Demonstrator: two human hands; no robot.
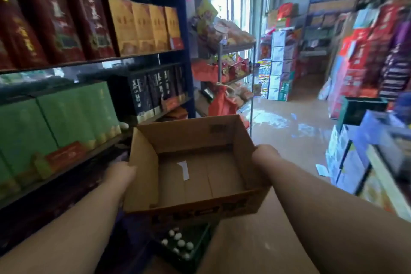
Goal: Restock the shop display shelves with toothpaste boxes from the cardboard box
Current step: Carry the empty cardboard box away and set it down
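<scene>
Head view: the cardboard box [195,169] hangs in mid-air between both arms, top open, its inside bare except for a small white slip [184,170] on the bottom. The left hand [121,172] presses the box's left wall and the right hand [265,154] the right wall — each grip is closed on the box, fingers mostly hidden behind the card.

Just left of the box stand the display shelves [93,62], packed with red, orange, black and green cartons. Below the box, on the floor, sits a dark crate of white-capped bottles [181,244]. Ahead stands a wire rack of snack bags [231,60]; at the right, stacked cases [355,69] — motion blur hides their detail.

Between rack and stacks the tan floor [289,122] lies open, a clear aisle ahead.
</scene>
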